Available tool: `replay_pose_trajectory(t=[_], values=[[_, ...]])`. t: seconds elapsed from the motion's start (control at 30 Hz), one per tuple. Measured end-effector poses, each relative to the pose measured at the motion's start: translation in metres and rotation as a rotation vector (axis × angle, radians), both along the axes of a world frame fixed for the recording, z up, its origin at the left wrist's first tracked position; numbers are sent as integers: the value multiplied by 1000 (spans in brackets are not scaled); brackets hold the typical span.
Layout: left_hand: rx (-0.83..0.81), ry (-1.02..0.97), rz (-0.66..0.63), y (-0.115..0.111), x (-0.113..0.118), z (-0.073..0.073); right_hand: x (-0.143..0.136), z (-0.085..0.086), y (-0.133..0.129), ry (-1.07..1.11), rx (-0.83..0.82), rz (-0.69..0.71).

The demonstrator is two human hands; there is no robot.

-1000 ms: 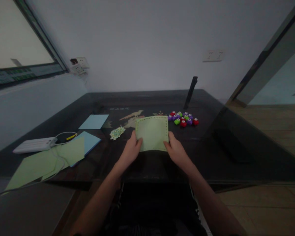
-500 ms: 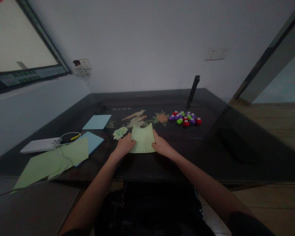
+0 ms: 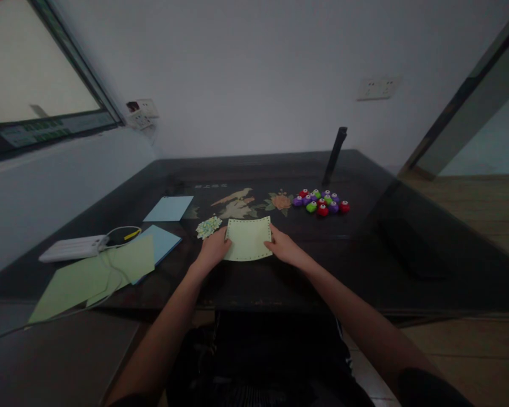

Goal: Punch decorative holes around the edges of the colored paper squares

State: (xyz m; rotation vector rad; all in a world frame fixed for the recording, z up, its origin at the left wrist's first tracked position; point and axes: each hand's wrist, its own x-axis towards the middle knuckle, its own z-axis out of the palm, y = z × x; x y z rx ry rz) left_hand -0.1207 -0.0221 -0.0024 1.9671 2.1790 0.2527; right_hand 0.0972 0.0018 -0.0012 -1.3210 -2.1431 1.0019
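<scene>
A pale green sheet point(image 3: 249, 239) with small dark marks along its edges is stretched between my two hands above the dark table. My left hand point(image 3: 214, 247) pinches its left edge, thumb on top. At the right edge, my right hand point(image 3: 284, 246) grips it the same way. Its bottom edge curves slightly. Just beyond my left hand lies a small pile of pale green and whitish bits point(image 3: 208, 226). Several red, green and purple round pieces with eye-like tops point(image 3: 321, 202) are grouped to the right, farther back.
Green sheets point(image 3: 74, 280) and blue sheets point(image 3: 160, 244) lie on the left, with a white power bank point(image 3: 73, 247) and its cable. Another light blue sheet point(image 3: 169, 208) is behind them. A black upright bar point(image 3: 335, 155) rises at the table's point(image 3: 254, 288) back right.
The held sheet's top edge, deeply dipped before, is now nearly straight and the sheet is flatter. My right hand has moved slightly right.
</scene>
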Motion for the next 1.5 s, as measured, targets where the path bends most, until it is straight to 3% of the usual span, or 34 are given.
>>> replay_pose_trajectory(t=[0.27, 0.43, 0.53, 0.67, 0.83, 0.97, 1.1, 1.3, 1.5], values=[[-12, -36, -30, -1, -3, 5, -1, 0, -1, -66, -31, 8], [2, 76, -27, -5, -2, 2, -2, 11, -8, -316, -24, -64], [54, 144, 14, -11, 1, 0, 7, 13, -9, -320, 17, -114], [158, 137, 1, -18, 7, 8, 37, 13, -1, -71, 114, -179], [361, -43, -214, -9, 29, 31, 102, 18, 37, 154, 408, -372], [436, -215, -489, 17, 71, 45, 144, 18, 85, 57, 662, -596], [438, -287, -650, 64, 126, 38, 153, 7, 124, -230, 604, -768], [439, -178, -542, 143, 197, 13, 150, -14, 147, -422, 461, -719], [415, -34, -536, 187, 235, -3, 151, -15, 145, -471, 379, -614]])
